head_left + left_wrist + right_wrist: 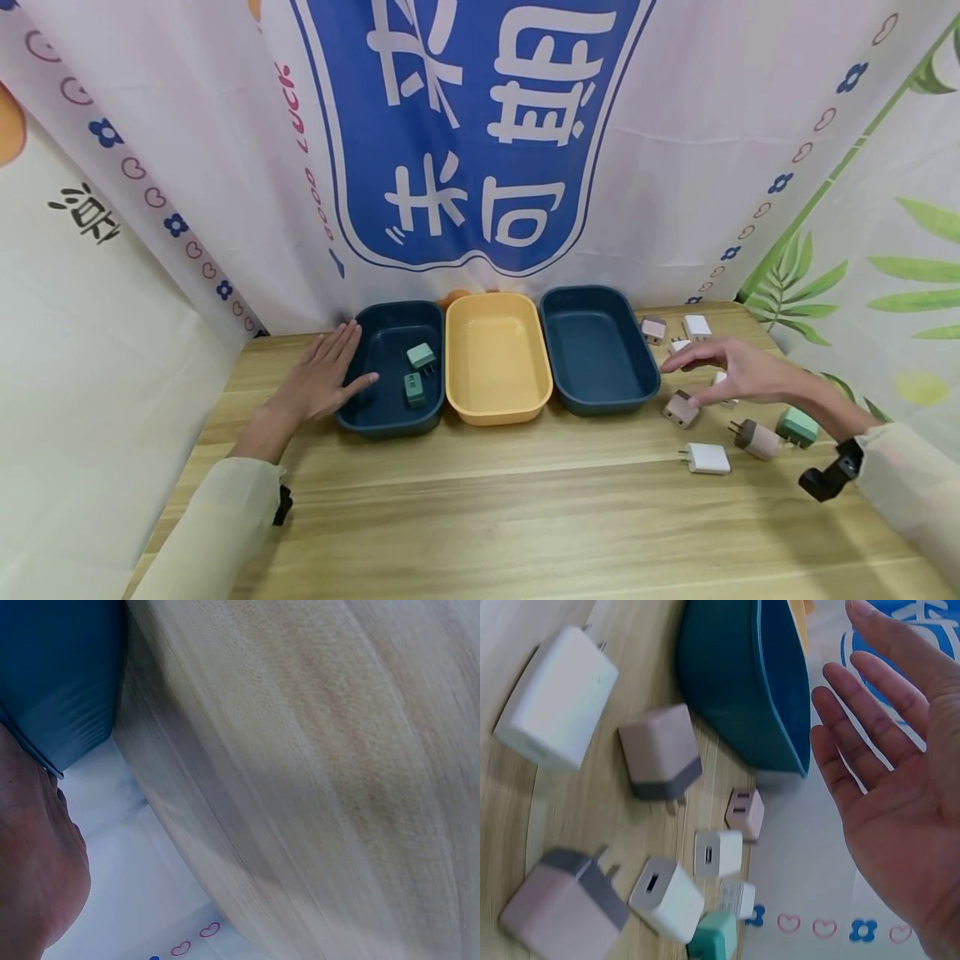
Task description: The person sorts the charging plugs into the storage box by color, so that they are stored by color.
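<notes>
My left hand (318,371) rests on the left rim of a dark blue bin (390,427), fingers straight and thumb reaching over the inside. Two green plug chargers (414,389) lie in that bin. On the right, my right hand (738,371) hovers over a group of chargers with its fingers apart and the palm bare, as the right wrist view shows. Nearest its thumb in the head view is a pink charger with a brown end (681,409). Closer to me lie a white charger (707,458), another pink-and-brown one (757,439) and a green one (798,427).
A yellow bin (498,417) stands between the left bin and a second dark blue bin (600,404). More chargers, among them a small pink one (654,329) and a white one (697,326), lie at the table's back right. A printed curtain (637,208) hangs behind the wooden table (487,517).
</notes>
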A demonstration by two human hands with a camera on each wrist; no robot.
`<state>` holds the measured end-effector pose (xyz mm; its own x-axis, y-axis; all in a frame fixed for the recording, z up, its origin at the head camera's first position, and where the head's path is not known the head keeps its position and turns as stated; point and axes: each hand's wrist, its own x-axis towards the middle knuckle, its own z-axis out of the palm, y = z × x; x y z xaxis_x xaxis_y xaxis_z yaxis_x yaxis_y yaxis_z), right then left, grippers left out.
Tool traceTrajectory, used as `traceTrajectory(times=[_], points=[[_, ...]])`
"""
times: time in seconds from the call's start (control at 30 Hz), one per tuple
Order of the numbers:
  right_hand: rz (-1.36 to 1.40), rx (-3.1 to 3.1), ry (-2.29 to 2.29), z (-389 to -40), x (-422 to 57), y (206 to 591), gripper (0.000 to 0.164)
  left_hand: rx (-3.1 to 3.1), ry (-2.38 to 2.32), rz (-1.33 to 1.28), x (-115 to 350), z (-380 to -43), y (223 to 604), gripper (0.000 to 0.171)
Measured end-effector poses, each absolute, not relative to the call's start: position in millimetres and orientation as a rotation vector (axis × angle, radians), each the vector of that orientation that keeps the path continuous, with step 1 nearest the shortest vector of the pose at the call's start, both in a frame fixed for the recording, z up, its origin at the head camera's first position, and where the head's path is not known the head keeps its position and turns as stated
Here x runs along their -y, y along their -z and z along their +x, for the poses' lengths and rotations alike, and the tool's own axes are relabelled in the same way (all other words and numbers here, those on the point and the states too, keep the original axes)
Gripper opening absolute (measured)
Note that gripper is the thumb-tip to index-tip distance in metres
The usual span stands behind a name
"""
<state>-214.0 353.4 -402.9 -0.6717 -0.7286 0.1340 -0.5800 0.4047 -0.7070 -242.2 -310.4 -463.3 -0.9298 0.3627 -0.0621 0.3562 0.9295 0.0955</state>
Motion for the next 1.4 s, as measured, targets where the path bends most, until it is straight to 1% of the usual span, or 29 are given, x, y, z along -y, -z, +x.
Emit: traceTrajectory(times=[0.27, 0.57, 1.03, 1.4], points=[[-1.027, -2.550, 1.048, -211, -379, 407, 0.049, -3.009, -0.125, 0.563, 310, -243, 463, 0.098], [-1.038, -2.544, 1.027, -206, -400, 406, 0.050, -3.012, -0.118, 0.569, 310, -242, 464, 0.098], [-0.996, -2.473, 1.023, -201, -435, 416, 0.053, -3.019, -0.138, 0.573, 311, -242, 465, 0.099], [-0.920, -2.396, 1.063, -198, -467, 423, 0.057, -3.032, -0.152, 0.578, 312, -244, 468, 0.099]])
